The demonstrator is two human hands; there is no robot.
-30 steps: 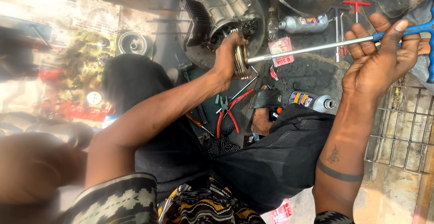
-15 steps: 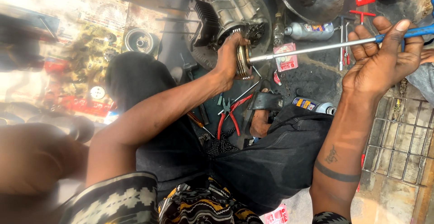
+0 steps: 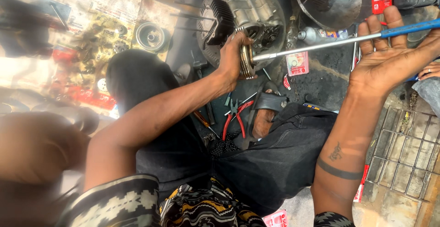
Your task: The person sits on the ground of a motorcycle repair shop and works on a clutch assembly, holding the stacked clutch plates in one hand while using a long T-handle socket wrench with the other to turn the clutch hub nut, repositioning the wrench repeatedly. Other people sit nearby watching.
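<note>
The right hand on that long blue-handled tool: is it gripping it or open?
Open. The right hand has its fingers spread flat, and the tool lies across the palm. The left hand holds the tool's far end.

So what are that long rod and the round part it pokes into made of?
The long rod looks like bare steel, bright and shiny, with a blue, probably plastic handle. The round part under the left hand seems brass-toned metal, dull and greasy.

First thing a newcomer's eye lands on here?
The left hand at top centre, gripping a round metal part against a small engine on the ground. From it a long steel rod with a blue handle runs right, across the open right hand. Red-handled pliers lie below.
</note>
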